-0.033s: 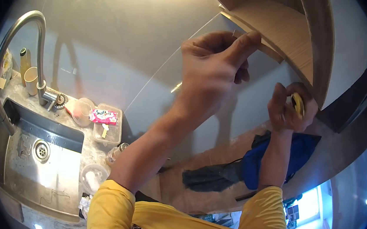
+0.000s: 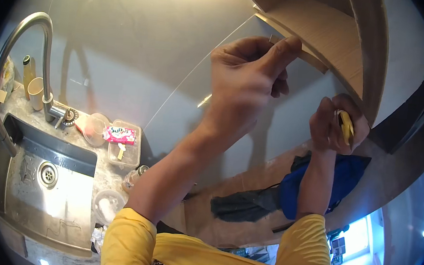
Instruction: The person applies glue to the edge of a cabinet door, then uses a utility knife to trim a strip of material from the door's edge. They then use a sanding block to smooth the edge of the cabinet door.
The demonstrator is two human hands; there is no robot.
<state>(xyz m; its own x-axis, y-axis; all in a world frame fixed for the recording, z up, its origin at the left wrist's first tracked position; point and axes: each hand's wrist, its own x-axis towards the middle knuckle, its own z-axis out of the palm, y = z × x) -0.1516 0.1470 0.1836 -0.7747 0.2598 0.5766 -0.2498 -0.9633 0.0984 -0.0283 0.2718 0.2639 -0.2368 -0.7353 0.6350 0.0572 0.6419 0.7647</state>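
Observation:
My left hand (image 2: 241,84) is raised at the upper middle, thumb and forefinger pinched at a thin wooden strip (image 2: 314,61) along the underside of a light wooden cabinet (image 2: 316,30). A small thin piece shows above the fingertips; I cannot make out whether it is separate. My right hand (image 2: 328,127) is closed around a yellow hand tool (image 2: 346,125), just below the cabinet's lower right corner and to the right of my left hand. The tool's exact kind is unclear.
At the left are a steel sink (image 2: 64,210), a curved tap (image 2: 48,22), cups (image 2: 36,86), plastic containers (image 2: 122,152) and a pink packet (image 2: 120,135) on a stone counter. Blue and grey cloth items (image 2: 313,187) lie below my right arm; a grey wall stands behind.
My right hand has shifted slightly right with the yellow tool, which is turned a little. My left hand has barely moved.

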